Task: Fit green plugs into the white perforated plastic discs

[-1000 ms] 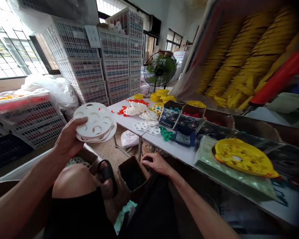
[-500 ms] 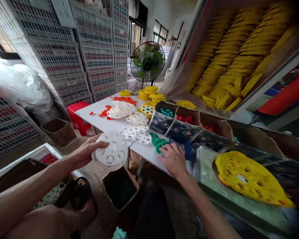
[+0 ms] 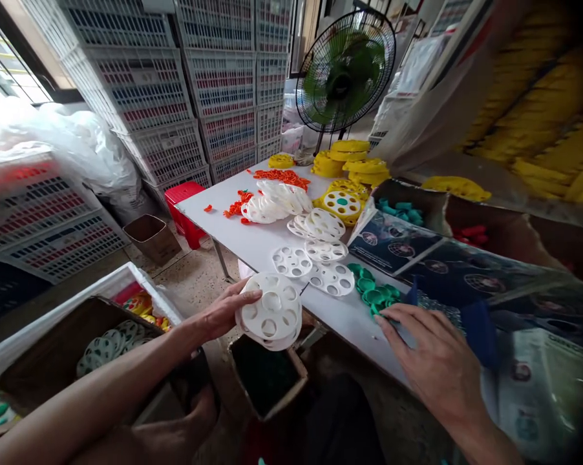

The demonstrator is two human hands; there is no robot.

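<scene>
In my left hand (image 3: 223, 310) is a small stack of white plastic discs (image 3: 271, 307) with round holes, tilted towards me past the table's front edge. The thumb lies on top and the fingers are behind. My right hand (image 3: 430, 355) is low over the table, its thumb and forefinger closed at the edge of a green plastic cap (image 3: 375, 310) beside a pile of green caps (image 3: 369, 287). More white discs (image 3: 330, 279) lie flat near the caps, and a larger heap of white discs (image 3: 276, 201) lies behind them.
Orange pieces (image 3: 282, 177) and stacked yellow discs (image 3: 347, 158) occupy the table's far end. Cardboard bins (image 3: 388, 242) with coloured parts line the right side. An open carton (image 3: 298, 374) stands below my left hand. A fan (image 3: 342, 81) and stacked crates (image 3: 223, 84) stand behind.
The view has turned left and come closer to the table. My right hand's fingers, spread beside the green caps before, are now drawn together at one cap. My left hand still holds the discs.
</scene>
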